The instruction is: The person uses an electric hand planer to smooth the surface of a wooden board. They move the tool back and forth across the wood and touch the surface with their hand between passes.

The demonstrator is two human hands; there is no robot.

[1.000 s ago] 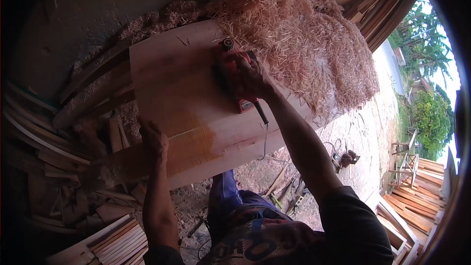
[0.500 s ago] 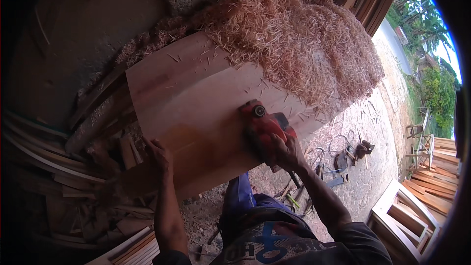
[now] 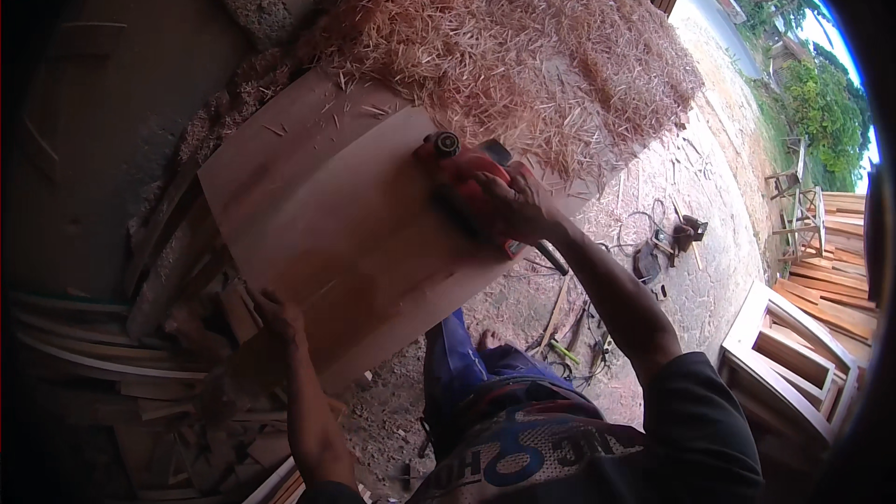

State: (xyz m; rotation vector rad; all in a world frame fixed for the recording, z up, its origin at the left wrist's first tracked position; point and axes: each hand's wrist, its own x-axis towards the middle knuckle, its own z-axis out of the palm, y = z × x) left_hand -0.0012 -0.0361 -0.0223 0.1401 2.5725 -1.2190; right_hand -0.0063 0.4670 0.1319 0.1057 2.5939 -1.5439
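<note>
My right hand [image 3: 523, 205] is wrapped round the rear handle of a red electric planer [image 3: 464, 179]. The planer lies on a wide wooden board [image 3: 327, 215], close to the edge of the shavings. At the board's left near edge is my left hand [image 3: 278, 315], with fingers stretched and apart; it seems to touch the edge, holding no tool. A pale band crosses the board's upper face, and its near part is browner. The planer's underside is hidden.
A large heap of wood shavings [image 3: 504, 47] covers the far side. Offcuts [image 3: 168, 383] are stacked at the left. On the ground at right lie a dark power tool [image 3: 689, 231] and cords. A wooden frame [image 3: 793, 364] and planks [image 3: 835, 289] stand farther right.
My right hand has pushed the planer farther from me over the board, toward the shavings. My left hand stays by the board's left near edge. The whole view has turned a little.
</note>
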